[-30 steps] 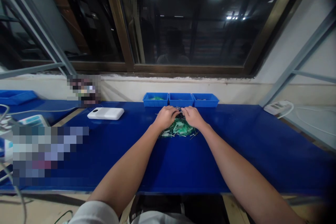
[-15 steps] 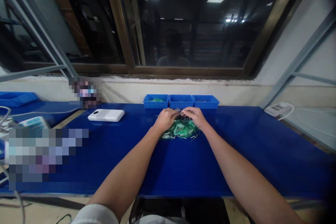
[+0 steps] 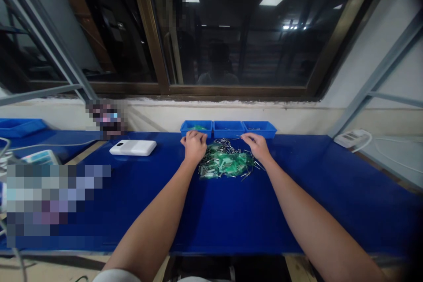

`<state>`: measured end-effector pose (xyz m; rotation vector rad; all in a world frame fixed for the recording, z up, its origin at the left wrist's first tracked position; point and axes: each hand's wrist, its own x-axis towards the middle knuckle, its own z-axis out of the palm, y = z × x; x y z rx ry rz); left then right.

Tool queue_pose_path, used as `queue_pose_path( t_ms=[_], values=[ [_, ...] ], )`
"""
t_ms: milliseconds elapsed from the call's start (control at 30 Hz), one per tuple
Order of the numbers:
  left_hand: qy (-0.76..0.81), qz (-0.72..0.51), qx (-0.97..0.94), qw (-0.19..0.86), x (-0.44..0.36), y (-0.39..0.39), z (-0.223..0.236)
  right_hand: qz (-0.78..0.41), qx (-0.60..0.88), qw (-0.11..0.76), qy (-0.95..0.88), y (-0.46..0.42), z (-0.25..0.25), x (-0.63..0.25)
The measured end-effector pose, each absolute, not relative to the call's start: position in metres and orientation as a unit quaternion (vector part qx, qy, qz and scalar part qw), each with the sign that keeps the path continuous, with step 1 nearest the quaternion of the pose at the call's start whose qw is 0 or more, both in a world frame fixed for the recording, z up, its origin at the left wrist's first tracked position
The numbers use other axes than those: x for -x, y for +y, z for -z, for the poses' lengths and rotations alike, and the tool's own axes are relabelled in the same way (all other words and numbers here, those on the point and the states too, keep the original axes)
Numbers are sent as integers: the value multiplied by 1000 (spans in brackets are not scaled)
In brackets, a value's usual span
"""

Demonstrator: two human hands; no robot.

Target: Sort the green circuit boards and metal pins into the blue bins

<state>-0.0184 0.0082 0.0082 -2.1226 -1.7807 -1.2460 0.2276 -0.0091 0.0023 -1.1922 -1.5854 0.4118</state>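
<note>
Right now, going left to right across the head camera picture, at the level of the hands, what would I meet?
White box → left hand → pile of green parts → right hand → white power strip

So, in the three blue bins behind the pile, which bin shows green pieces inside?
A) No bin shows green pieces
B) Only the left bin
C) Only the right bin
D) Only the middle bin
B. The leftmost blue bin holds green pieces, while no green shows in the middle bin or the right bin.
</note>
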Motion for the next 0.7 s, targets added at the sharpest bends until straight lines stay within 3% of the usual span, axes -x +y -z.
queue_pose_path(
  t_ms=[233, 433, 700],
  values=[
    [-630, 369, 682, 48, 29, 16, -4, -49, 563, 529, -633, -4, 5, -247],
    [-665, 325, 673, 4, 30, 19, -5, -20, 586, 516, -625, 4, 5, -254],
    [-682, 257, 684, 9, 32, 24, -4, -44, 646, 429, -629, 10, 12, -259]
  ],
)
